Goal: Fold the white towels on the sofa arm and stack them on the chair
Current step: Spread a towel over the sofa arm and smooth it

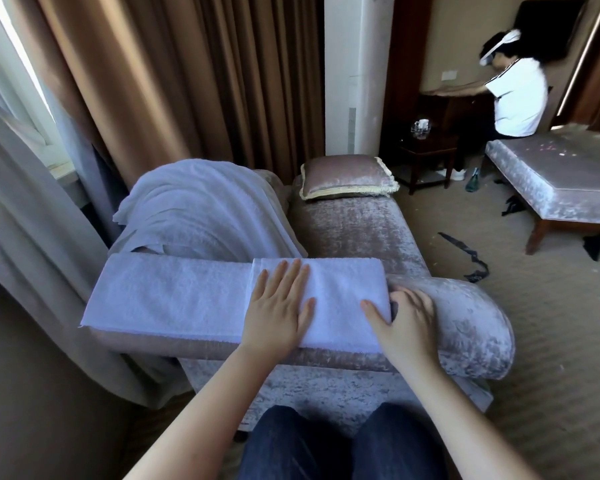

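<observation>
A white towel [174, 296] lies lengthwise along the velvet sofa arm [465, 323], its right end folded over into a thicker double layer. My left hand [278, 306] presses flat on that folded part with straight fingers. At the folded right edge, my right hand [406, 317] has its thumb on top of the towel and its fingers curled under the fold. More white towels [201, 209] lie in a loose heap over the sofa's back corner, behind the arm.
A fringed cushion [347, 178] rests at the sofa seat's far end. Brown curtains hang behind. A velvet bench [551, 178] stands at right, and a person in a white shirt bends at a desk beyond it. Dark straps lie on the carpet.
</observation>
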`<state>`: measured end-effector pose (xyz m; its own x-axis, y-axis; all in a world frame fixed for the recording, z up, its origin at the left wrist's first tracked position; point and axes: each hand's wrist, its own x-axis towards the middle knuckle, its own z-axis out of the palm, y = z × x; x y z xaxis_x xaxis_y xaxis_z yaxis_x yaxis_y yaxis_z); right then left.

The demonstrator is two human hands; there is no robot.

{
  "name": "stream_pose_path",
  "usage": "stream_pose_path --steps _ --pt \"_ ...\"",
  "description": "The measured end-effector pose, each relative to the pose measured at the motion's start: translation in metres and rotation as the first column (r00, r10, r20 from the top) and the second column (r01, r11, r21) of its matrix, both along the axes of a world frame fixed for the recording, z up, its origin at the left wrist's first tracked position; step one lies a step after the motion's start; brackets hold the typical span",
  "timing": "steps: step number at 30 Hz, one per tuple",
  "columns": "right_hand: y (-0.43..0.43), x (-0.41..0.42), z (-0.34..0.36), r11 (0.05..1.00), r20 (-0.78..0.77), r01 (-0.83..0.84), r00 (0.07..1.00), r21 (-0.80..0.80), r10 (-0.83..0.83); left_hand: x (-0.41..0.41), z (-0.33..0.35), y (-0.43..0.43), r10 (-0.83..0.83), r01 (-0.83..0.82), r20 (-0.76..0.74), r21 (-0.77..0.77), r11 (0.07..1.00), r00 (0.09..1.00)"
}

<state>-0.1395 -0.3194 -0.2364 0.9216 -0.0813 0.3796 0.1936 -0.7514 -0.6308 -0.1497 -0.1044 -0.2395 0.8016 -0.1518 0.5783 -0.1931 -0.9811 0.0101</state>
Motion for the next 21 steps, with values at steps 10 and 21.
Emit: stream_pose_path --steps 10,21 --pt "-0.111 0.03 0.031 0.988 -0.172 0.149 0.975 0.037 -0.141 0.016 0.007 -0.093 -0.108 0.121 -0.175 0.065 0.991 0.979" --pt "-0.177 0.015 0.012 0.96 -0.291 0.138 0.955 0.243 -0.064 0.029 0.004 -0.137 -0.255 0.254 0.009 -0.094 0.963 0.967"
